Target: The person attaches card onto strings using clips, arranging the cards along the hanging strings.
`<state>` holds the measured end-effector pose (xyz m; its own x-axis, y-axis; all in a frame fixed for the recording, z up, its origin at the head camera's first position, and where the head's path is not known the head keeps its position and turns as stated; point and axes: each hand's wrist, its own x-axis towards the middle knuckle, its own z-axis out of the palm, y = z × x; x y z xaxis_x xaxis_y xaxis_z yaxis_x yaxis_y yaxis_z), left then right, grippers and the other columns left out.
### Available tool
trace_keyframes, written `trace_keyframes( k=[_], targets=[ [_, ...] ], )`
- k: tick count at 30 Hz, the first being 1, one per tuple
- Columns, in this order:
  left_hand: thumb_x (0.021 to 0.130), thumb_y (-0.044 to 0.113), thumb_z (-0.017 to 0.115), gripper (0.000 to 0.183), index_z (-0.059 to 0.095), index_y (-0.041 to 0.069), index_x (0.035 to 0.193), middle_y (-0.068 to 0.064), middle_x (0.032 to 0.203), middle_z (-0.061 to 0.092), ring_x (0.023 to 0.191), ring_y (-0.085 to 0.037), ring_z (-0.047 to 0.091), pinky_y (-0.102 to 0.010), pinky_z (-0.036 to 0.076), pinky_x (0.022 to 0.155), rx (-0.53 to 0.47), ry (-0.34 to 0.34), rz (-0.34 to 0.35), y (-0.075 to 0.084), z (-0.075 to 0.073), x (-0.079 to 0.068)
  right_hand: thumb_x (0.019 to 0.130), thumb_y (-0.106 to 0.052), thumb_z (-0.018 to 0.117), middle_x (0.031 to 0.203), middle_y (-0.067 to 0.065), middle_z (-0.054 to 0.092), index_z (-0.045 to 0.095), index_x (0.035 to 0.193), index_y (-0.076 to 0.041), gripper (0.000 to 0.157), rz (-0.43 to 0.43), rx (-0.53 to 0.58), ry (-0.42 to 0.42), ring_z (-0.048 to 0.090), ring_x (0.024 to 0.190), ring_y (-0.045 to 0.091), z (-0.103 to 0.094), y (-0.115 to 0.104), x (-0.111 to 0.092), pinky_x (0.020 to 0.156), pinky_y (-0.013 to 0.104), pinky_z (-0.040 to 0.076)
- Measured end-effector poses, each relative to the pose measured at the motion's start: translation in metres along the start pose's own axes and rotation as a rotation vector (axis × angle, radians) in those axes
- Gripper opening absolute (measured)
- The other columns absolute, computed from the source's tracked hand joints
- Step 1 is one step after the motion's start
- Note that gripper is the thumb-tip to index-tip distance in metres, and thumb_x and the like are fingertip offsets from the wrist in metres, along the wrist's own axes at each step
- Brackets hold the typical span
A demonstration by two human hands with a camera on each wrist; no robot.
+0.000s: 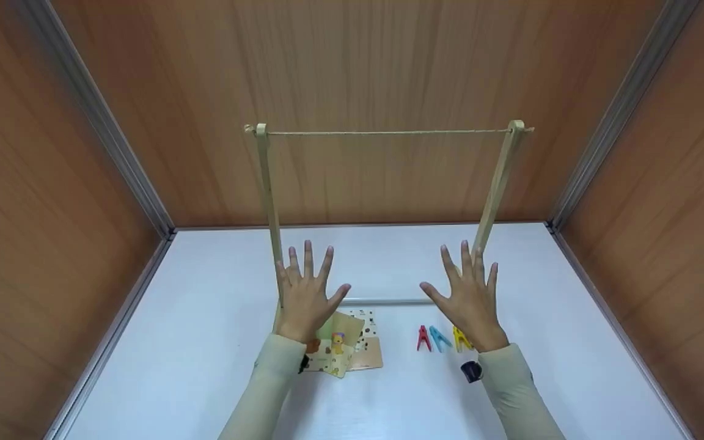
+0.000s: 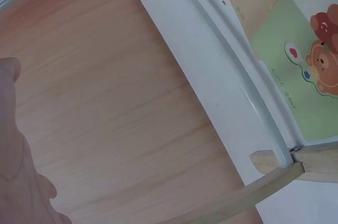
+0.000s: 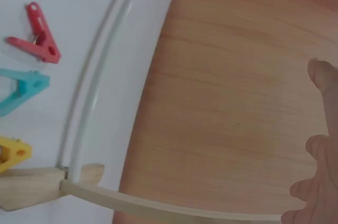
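Note:
My left hand (image 1: 306, 299) is raised with its fingers spread, holding nothing. Below it lie several overlapping cartoon cards (image 1: 373, 354), partly hidden by the hand and wrist; a green bear card (image 2: 280, 39) appears in the left wrist view. Equally spread and holding nothing, my right hand (image 1: 471, 299) hovers by the right post of a wooden stand (image 1: 498, 177). Just left of that wrist are a red clothespin (image 1: 423, 338), a blue clothespin (image 1: 440, 338) and a yellow clothespin (image 1: 461, 338), the last partly covered. A string (image 1: 388, 132) runs between the stand's post tops.
A pale crossbar (image 1: 388, 301) joins the stand's posts low down, beyond the cards and clothespins. Wood-grain panels (image 1: 376, 177) enclose the white table (image 1: 205, 342) at the back and both sides. Grey metal strips (image 1: 113, 146) line the corners.

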<state>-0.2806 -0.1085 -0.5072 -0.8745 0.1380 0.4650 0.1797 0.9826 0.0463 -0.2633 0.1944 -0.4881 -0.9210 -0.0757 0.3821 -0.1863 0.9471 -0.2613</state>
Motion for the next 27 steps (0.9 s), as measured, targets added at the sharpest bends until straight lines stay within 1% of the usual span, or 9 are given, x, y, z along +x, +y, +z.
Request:
trace_keyframes(
  k=[2,5,9,12,15,17,20,23,27],
  targets=[
    [0.088,0.07,0.043,0.081,0.02,0.029,0.154,-0.018,0.16,0.014,0.143,-0.05,0.013,-0.067,0.011,0.112,-0.014,-0.017,-0.007,0.0,0.0,0.0,0.088,-0.066,0.049,0.161,0.017,0.012,0.02,0.154,-0.024,0.083,0.009,0.03,-0.012,0.003,0.147,0.043,0.0,0.002,-0.001,0.113,0.066,-0.003],
    [0.089,0.069,0.044,0.081,0.02,0.028,0.154,-0.018,0.16,0.014,0.144,-0.049,0.014,-0.066,0.013,0.113,-0.045,-0.044,-0.024,-0.001,0.0,-0.001,0.089,-0.062,0.051,0.161,0.017,0.012,0.02,0.154,-0.022,0.082,0.03,0.103,-0.028,0.004,0.147,0.042,0.0,0.005,-0.002,0.113,0.066,-0.003],
    [0.091,0.063,0.046,0.078,0.021,0.024,0.154,-0.018,0.16,0.017,0.144,-0.046,0.016,-0.062,0.014,0.115,-0.134,-0.082,-0.053,-0.003,0.0,-0.002,0.092,-0.057,0.052,0.16,0.017,0.016,0.023,0.153,-0.019,0.078,0.057,0.204,-0.014,0.007,0.147,0.041,0.001,0.011,-0.005,0.114,0.065,-0.001],
    [0.094,0.057,0.048,0.074,0.025,0.019,0.153,-0.018,0.158,0.024,0.143,-0.044,0.021,-0.058,0.016,0.116,-0.208,-0.092,-0.067,-0.007,0.001,-0.003,0.095,-0.052,0.051,0.158,0.018,0.022,0.025,0.153,-0.015,0.074,0.071,0.27,0.015,0.014,0.146,0.042,0.002,0.016,-0.008,0.114,0.065,0.006],
    [0.096,0.051,0.048,0.07,0.029,0.014,0.151,-0.018,0.154,0.032,0.141,-0.041,0.028,-0.055,0.018,0.117,-0.257,-0.084,-0.067,-0.012,0.005,-0.005,0.097,-0.047,0.05,0.155,0.019,0.028,0.028,0.152,-0.012,0.069,0.105,0.364,0.029,0.023,0.142,0.042,0.003,0.022,-0.011,0.112,0.065,0.018],
    [0.097,0.049,0.048,0.067,0.032,0.012,0.15,-0.018,0.152,0.036,0.14,-0.039,0.031,-0.053,0.021,0.116,-0.29,-0.078,-0.07,-0.016,0.008,-0.007,0.097,-0.043,0.051,0.153,0.02,0.031,0.03,0.151,-0.01,0.066,0.138,0.434,0.022,0.027,0.14,0.043,0.004,0.026,-0.013,0.109,0.065,0.025],
    [0.097,0.046,0.049,0.064,0.035,0.01,0.148,-0.017,0.149,0.041,0.138,-0.038,0.034,-0.052,0.026,0.115,-0.355,-0.081,-0.081,-0.021,0.012,-0.01,0.098,-0.038,0.052,0.152,0.021,0.032,0.031,0.15,-0.009,0.063,0.199,0.518,-0.008,0.028,0.138,0.044,0.006,0.034,-0.019,0.107,0.065,0.028],
    [0.098,0.043,0.05,0.06,0.039,0.009,0.146,-0.016,0.146,0.045,0.137,-0.037,0.037,-0.052,0.029,0.113,-0.439,-0.109,-0.112,-0.027,0.017,-0.012,0.098,-0.032,0.055,0.148,0.022,0.037,0.035,0.148,-0.007,0.059,0.249,0.577,-0.021,0.033,0.136,0.042,0.011,0.041,-0.024,0.107,0.062,0.03],
    [0.097,0.039,0.053,0.056,0.042,0.011,0.144,-0.013,0.145,0.047,0.136,-0.033,0.04,-0.05,0.03,0.113,-0.524,-0.179,-0.171,-0.036,0.023,-0.015,0.097,-0.028,0.058,0.139,0.021,0.047,0.041,0.144,-0.005,0.055,0.319,0.635,-0.019,0.045,0.127,0.039,0.021,0.049,-0.031,0.103,0.057,0.038]
  ],
)
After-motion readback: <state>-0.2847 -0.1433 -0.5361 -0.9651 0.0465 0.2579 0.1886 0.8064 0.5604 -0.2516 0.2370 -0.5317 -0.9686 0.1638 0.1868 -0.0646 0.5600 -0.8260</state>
